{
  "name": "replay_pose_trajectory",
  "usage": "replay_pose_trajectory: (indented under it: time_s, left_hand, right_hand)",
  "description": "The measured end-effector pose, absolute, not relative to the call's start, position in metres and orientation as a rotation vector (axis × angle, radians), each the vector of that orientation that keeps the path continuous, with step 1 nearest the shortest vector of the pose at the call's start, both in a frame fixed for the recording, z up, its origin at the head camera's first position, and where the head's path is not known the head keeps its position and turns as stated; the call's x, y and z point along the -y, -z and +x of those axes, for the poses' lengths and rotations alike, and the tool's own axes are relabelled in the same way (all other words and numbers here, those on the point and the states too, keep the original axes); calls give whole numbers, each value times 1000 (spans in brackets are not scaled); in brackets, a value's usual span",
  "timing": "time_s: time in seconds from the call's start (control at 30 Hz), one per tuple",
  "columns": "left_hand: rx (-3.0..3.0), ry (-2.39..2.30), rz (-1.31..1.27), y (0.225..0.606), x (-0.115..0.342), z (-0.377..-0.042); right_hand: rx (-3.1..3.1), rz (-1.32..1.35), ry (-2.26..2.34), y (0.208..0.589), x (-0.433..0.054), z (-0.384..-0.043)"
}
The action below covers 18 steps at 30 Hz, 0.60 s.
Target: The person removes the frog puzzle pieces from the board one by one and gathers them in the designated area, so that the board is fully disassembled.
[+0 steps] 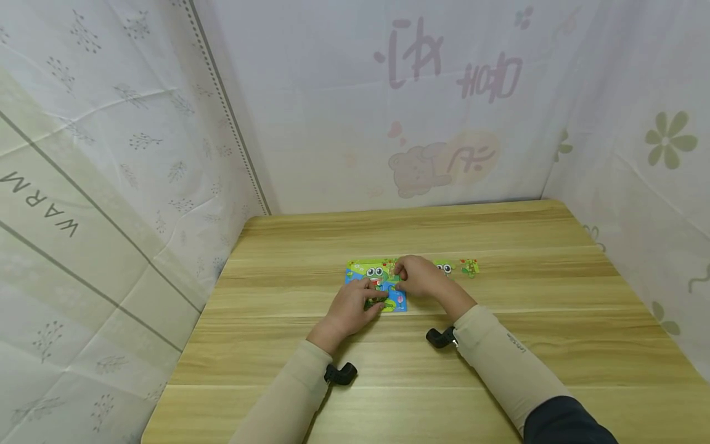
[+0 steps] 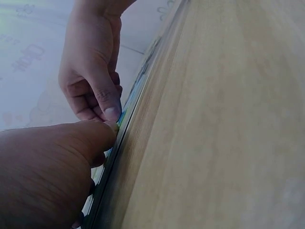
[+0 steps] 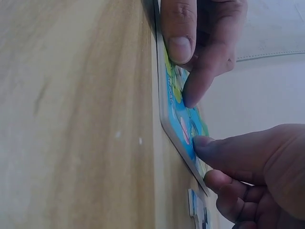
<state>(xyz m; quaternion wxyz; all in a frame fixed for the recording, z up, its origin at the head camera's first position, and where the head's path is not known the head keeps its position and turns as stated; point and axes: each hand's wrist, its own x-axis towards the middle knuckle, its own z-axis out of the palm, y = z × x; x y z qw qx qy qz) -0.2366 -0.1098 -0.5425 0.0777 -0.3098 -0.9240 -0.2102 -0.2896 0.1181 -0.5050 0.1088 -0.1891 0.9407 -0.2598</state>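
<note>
A frog jigsaw puzzle (image 1: 400, 303) lies flat on the table, with a green and blue picture. My left hand (image 1: 349, 307) rests over its lower left part; the thumb and index finger (image 3: 200, 83) press on its face. At the puzzle's right side, my right hand (image 1: 420, 275) has its thumb (image 3: 206, 145) on the blue area and its other fingers curled beyond. A small green puzzle piece appears pinched there, mostly hidden by the fingers. Further right, loose pieces with frog eyes (image 1: 444, 268) and a green piece (image 1: 470, 267) lie on the table.
The wooden table (image 1: 310, 246) ends at a pale printed curtain (image 1: 333, 123) at the back, with more curtain on both sides. A loose piece (image 3: 196, 207) lies close beside the puzzle's edge. Black wrist mounts (image 1: 341, 374) stick out from both sleeves.
</note>
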Motion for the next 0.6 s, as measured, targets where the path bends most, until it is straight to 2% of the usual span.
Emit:
replay_pose_trajectory:
  time_s: [0.6]
  left_hand:
    - [2788, 578, -918, 544, 110, -235]
  right_hand:
    - [-2810, -516, 899, 505, -117, -293]
